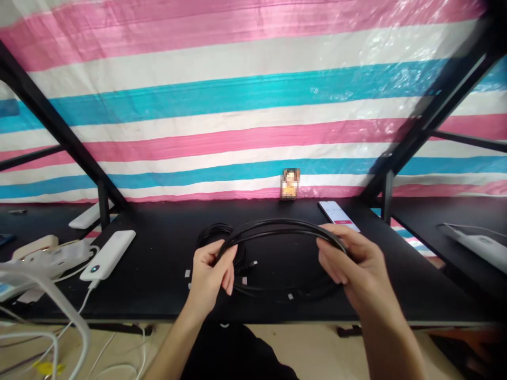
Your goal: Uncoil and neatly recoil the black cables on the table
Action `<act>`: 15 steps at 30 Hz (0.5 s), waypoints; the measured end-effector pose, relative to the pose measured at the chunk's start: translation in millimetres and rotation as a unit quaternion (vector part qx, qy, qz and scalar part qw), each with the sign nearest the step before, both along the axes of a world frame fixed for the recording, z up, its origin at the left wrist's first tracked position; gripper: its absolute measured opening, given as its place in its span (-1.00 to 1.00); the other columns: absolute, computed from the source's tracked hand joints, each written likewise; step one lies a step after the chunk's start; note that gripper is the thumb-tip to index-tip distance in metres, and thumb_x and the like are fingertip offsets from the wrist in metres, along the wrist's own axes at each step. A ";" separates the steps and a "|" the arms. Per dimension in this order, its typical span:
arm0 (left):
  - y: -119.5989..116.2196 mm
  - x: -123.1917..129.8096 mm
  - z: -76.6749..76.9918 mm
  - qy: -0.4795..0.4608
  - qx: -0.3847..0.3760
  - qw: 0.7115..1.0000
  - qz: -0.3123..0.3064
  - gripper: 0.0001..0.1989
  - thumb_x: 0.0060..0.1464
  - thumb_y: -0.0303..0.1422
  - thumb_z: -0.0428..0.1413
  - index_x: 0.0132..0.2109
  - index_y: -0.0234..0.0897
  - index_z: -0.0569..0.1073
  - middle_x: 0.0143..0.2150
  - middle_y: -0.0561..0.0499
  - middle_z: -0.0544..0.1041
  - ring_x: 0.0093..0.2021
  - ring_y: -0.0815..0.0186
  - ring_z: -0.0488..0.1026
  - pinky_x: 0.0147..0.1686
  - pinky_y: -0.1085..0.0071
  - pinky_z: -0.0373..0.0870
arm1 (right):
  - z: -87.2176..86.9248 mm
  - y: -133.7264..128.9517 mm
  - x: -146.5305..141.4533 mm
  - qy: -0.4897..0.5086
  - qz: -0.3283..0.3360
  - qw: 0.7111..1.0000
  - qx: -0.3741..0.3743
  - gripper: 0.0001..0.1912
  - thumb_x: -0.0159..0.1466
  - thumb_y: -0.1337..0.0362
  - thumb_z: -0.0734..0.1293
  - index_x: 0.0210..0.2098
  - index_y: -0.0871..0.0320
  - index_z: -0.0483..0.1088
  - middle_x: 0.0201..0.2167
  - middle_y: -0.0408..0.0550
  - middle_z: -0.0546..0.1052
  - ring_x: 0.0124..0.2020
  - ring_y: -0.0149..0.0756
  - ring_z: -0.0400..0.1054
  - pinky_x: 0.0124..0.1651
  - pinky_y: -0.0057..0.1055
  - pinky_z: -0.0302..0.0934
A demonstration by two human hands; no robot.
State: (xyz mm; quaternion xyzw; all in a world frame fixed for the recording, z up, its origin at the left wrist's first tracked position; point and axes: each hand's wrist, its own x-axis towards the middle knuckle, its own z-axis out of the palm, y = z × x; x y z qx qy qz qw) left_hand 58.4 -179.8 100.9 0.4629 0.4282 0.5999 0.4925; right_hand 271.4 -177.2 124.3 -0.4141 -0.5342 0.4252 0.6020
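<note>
A black cable (281, 227), looped in several turns, spans the space between my two hands above the dark tabletop. My left hand (214, 266) pinches the left side of the loops between thumb and fingers. On the right side, my right hand (352, 258) is closed round the same loops. The lower part of the coil hangs close to the table surface. Behind my left hand, a second black cable coil (216, 230) lies on the table, partly hidden by that hand. A connector end (252, 263) shows just right of it.
The black table (158, 285) carries a white power bank (113, 253) at left, a phone (338, 214) at back right and a small upright picture (290, 184). White power strips (59, 256) and cables crowd the left. Black frame bars slope on both sides.
</note>
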 end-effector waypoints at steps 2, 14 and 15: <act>-1.5 4.9 -1.9 -0.090 -0.006 0.995 0.052 -0.54 0.01 -0.24 0.19 -0.66 -0.24 0.14 -0.84 0.24 0.05 -0.84 0.56 -0.01 -0.75 0.51 -0.15 | -9.6 3.2 -6.1 0.025 0.041 0.998 -0.027 -0.84 0.18 0.19 0.40 -0.27 0.12 0.46 -0.80 -0.35 0.11 -0.77 -0.54 -0.03 -0.67 -0.52 -0.19; -10.5 14.5 -33.7 -0.283 -0.100 0.942 0.146 -0.51 0.04 -0.22 0.18 -0.60 -0.25 0.04 -0.79 0.26 0.03 -0.78 0.59 -0.06 -0.72 0.55 -0.06 | -51.6 13.1 -47.0 0.130 -0.019 0.984 -0.120 -0.62 0.16 -0.04 0.39 -0.45 0.17 0.37 -0.77 -0.37 -0.03 -0.75 -0.58 -0.24 -0.70 -0.55 -0.29; -10.7 11.7 -37.7 -0.263 -0.104 0.952 0.121 -0.51 0.04 -0.21 0.19 -0.61 -0.25 0.06 -0.79 0.25 0.05 -0.79 0.60 -0.03 -0.71 0.55 -0.05 | -50.8 14.2 -46.4 0.141 -0.012 0.982 -0.125 -0.58 0.13 -0.08 0.39 -0.47 0.17 0.36 -0.77 -0.38 -0.05 -0.74 -0.59 -0.27 -0.70 -0.56 -0.34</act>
